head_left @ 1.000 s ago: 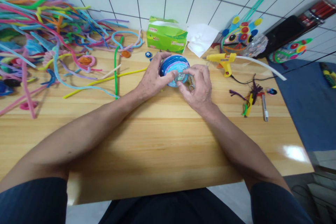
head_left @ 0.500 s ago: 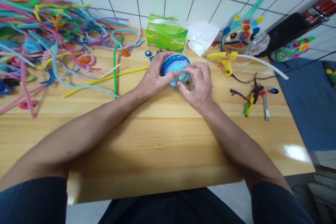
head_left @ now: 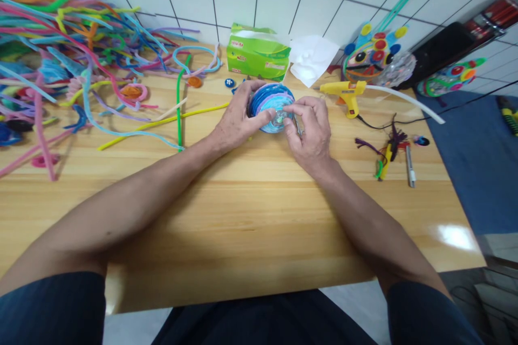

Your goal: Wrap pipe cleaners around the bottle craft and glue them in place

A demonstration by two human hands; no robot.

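Observation:
A round blue coil of pipe cleaners, dark blue outside with lilac and light blue rings, is tilted towards me above the table. A clear shiny piece sits at its lower centre. My left hand wraps round the coil's left side, its thumb pressed across the front. On the right edge, my right hand has bent fingers, with the index fingertip by the clear piece and the thumb at the rim. Part of a small metal thing shows behind the right hand; the coil's back is hidden.
A pile of coloured pipe cleaners spreads over the left. Behind the coil stand a green tissue pack and a white sheet. To the right lie a yellow glue gun with its cord, a pen-like tool and decorated masks.
My right thumb has drawn back to the right from the clear piece, and the right hand has shifted slightly right. My left hand keeps its hold on the coil.

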